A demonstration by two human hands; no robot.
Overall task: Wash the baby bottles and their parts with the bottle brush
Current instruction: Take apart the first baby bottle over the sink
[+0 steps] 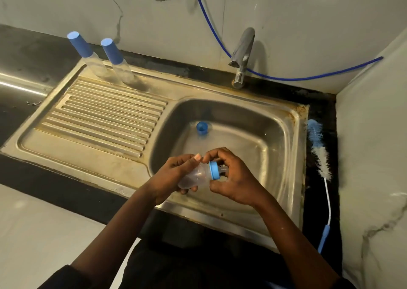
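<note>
bottle [193,177] lies tilted, collar end pointing right.

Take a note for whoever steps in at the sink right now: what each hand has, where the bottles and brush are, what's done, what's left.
Left hand: grips the bottle by its body, over the sink.
Right hand: fingers curled round the blue collar at the bottle's neck.
Blue cap: lies in the basin.
First capped bottle and second capped bottle: standing at the back of the drainboard.
Bottle brush: on the counter right of the sink, untouched.
Done: cap off the held bottle.
Left: take the collar off, brush all three bottles and their parts. No water seen running from the tap.
</note>
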